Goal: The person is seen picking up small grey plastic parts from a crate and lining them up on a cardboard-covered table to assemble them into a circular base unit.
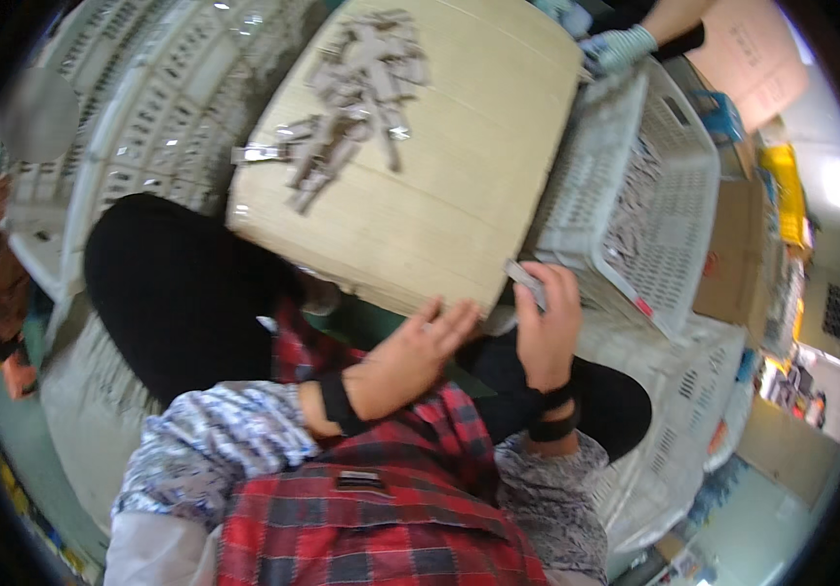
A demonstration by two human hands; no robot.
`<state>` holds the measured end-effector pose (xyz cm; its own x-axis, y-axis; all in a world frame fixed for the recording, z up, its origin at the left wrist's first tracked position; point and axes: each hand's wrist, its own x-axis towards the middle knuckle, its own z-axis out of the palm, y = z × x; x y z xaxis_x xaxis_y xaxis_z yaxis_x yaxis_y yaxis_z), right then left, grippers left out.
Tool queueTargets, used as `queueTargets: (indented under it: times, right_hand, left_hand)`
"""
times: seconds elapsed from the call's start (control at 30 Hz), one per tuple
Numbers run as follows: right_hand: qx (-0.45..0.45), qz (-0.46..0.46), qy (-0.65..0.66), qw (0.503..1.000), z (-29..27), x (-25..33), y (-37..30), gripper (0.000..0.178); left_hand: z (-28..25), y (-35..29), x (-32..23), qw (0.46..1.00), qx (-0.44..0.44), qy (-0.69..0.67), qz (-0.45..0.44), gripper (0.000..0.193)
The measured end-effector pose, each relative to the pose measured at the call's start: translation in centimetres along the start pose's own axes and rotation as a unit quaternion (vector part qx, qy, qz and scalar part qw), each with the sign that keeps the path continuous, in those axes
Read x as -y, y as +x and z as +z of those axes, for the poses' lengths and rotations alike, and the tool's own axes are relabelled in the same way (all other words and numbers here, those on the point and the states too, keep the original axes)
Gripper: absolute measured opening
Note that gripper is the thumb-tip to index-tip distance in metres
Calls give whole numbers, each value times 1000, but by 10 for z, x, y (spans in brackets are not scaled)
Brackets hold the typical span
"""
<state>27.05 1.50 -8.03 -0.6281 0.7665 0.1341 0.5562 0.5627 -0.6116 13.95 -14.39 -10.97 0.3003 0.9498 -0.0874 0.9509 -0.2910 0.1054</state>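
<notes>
My left hand rests at the near edge of a cardboard-topped surface, its fingers stretched out and nothing seen in them. By the near right corner, my right hand is closed on a small flat grey piece, pinched between thumb and fingers. Its exact kind is not clear. Toward the far left of the cardboard lies a loose pile of small, narrow grey-brown pieces, some with shiny spots. One piece juts past the left edge.
Right of the cardboard stands a white plastic crate holding many small pieces. Stacked white crates are at the left. A co-worker's gloved hand is at the far right corner. Cardboard boxes and a blue stool stand beyond.
</notes>
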Motion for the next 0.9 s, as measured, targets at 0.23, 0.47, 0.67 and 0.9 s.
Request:
queueTargets:
  times: [0.23, 0.47, 0.67, 0.9]
  right_hand:
    - [-4, 1, 23, 1000, 2, -9, -13, 20]
    - [15, -13, 20, 1000, 7, -10, -12, 21]
    - [31, -22, 0, 999, 13, -11, -14, 23]
    - [33, -28, -20, 999, 16, -11, -12, 22]
  left_hand:
    - [-9, 6, -1, 999, 15, 27, 37, 50]
    - [-5, 6, -5, 999, 13, 18, 32, 49]
    - [-7, 5, -3, 999, 20, 28, 28, 51]
    - [-5, 5, -3, 999, 14, 33, 27, 52]
